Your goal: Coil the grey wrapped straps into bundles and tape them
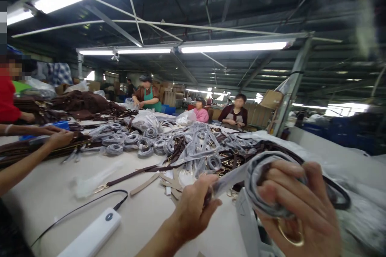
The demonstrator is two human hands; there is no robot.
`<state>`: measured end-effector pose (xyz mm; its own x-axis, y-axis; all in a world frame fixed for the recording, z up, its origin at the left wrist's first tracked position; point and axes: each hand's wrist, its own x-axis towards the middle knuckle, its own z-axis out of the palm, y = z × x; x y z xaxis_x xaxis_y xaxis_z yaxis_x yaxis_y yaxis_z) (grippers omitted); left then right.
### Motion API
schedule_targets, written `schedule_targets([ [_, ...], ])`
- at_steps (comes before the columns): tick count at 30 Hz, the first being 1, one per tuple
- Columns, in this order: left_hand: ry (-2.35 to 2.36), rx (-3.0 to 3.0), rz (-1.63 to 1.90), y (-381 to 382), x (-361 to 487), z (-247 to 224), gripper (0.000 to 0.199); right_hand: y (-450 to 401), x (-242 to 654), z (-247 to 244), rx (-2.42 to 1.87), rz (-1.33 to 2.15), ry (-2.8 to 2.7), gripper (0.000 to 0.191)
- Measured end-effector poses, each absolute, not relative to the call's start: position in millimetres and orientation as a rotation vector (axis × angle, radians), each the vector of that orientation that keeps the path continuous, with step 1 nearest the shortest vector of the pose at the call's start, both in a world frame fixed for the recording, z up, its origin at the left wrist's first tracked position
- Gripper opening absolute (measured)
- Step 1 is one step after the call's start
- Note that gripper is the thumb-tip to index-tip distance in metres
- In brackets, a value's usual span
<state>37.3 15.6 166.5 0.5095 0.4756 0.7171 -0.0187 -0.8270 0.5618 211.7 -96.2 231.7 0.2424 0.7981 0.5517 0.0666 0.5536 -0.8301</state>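
Note:
My right hand (304, 213) is wrapped round a coiled bag strap (256, 184) in a clear plastic sleeve, with its fingers pushed into the coil. A gold metal clasp (291, 233) hangs below those fingers. The strap's loose end runs leftward to my left hand (193, 209), which pinches it between thumb and fingers. Behind both hands lies a heap of plastic-sleeved straps (199, 144), some coiled and some loose. A brown strap with a gold clip (129, 176) stretches across the table, near beige strips (169, 180).
On the white table (144, 221) lies a white device with a black cable (93, 233). A grey box-like object (245, 213) stands beside my right hand. At left, a co-worker's hands (60, 138) touch stacked brown pieces. Other people sit or stand across the table.

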Motion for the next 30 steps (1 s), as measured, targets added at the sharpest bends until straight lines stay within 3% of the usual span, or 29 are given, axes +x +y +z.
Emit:
schedule_targets([
  [2,0.386,2.286,1.279,16,42,166,0.022,-87,200,250,-0.744,0.679,-1.140,0.033],
  [6,0.479,2.096,1.077,17,48,172,0.021,-70,184,260,-0.465,0.869,-1.086,0.044],
  [9,0.368,1.754,0.736,13,48,174,0.011,-60,189,249,-0.533,0.664,-1.237,0.040],
  [13,0.288,1.438,0.549,11,47,169,0.018,-48,207,232,-0.826,0.206,-1.536,0.025],
  [19,0.233,1.298,0.326,30,42,161,0.030,-31,220,214,-1.160,-0.385,-2.196,0.032],
  [26,0.255,1.205,0.079,52,30,132,0.023,-32,225,169,-1.351,-0.541,-2.555,0.048],
  [30,0.232,1.239,-0.022,52,17,111,0.017,-38,220,140,-1.328,-0.485,-2.693,0.039],
])
